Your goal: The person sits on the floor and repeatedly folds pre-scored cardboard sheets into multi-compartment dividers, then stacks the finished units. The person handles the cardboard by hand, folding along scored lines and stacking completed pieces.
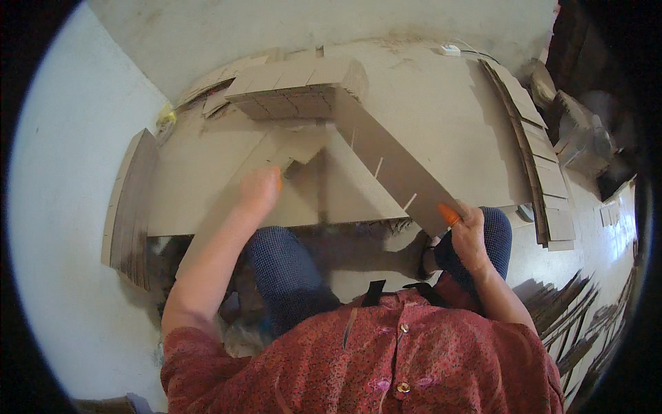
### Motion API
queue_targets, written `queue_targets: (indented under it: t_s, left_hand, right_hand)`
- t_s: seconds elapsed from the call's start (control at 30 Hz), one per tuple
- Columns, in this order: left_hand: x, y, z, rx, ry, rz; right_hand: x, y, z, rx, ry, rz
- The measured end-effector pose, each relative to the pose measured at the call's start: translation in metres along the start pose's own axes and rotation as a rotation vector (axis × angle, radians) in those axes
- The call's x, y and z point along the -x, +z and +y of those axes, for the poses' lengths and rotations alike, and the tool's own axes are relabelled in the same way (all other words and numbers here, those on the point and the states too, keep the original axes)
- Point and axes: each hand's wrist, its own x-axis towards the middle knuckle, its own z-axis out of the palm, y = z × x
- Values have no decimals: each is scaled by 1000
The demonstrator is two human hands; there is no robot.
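My right hand, with an orange cover on a finger, grips the near end of a long brown cardboard strip. White slits show along one edge of this strip, and its far end reaches the stacked cardboard. My left hand is closed over the table, also with orange at a finger; what lies inside its fingers is hidden. Just beyond it, a flat cardboard piece rests on the table. A block of stacked slotted cardboard strips stands at the far middle.
The table meets a wall at the back. Stacks of cardboard strips line the left and, as a row of pieces, the right edge. A white socket box with a cable sits far right. More cardboard leans at lower right.
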Motion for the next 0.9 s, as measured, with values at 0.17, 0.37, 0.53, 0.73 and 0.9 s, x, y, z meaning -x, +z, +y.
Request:
queue_targets:
  t_s: [0.17,0.37,0.53,0.73,0.9]
  left_hand:
    - [1,-55,33,212,209,29]
    - [0,-79,59,513,215,-149]
    - [34,-67,122,605,438,-322]
    - [39,-44,132,994,395,-444]
    - [38,-48,116,899,400,-406]
  right_hand:
    - [0,7,-37,81,-213,78]
    - [13,-5,-56,34,-280,138]
    - [2,11,-49,4,-233,123]
    - [-4,15,-31,-13,-132,-3]
    - [0,13,-26,41,-128,-3]
